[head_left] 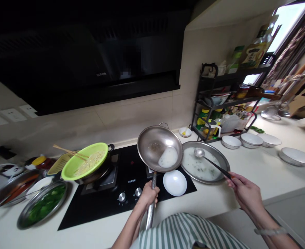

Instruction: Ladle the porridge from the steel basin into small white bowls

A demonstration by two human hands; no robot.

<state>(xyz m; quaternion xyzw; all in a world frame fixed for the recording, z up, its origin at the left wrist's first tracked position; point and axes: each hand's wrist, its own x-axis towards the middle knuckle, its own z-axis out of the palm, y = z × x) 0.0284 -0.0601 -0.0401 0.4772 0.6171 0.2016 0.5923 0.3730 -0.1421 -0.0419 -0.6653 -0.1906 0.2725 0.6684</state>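
My left hand [150, 193] is wrapped round the long metal handle of a wok [152, 147]. The wok is tilted to the right over the stove, and a pool of whitish liquid [168, 157] lies in its lower right side. In my right hand [246, 190] is the dark handle of a ladle [199, 152]. The ladle's bowl hangs over a wide metal basin [226, 162] of milky liquid with dark bits in it. Below the wok's right side sits a white bowl [175, 183], partly on the stove's edge.
A green colander [71, 162] of pale strips with chopsticks rests on a pot on the left burner. Metal bowls with greens [47, 204] and red sauce [20, 186] stand left. A black spice rack [201, 100] and several white bowls [231, 141] are right. The range hood [90, 62] hangs above.
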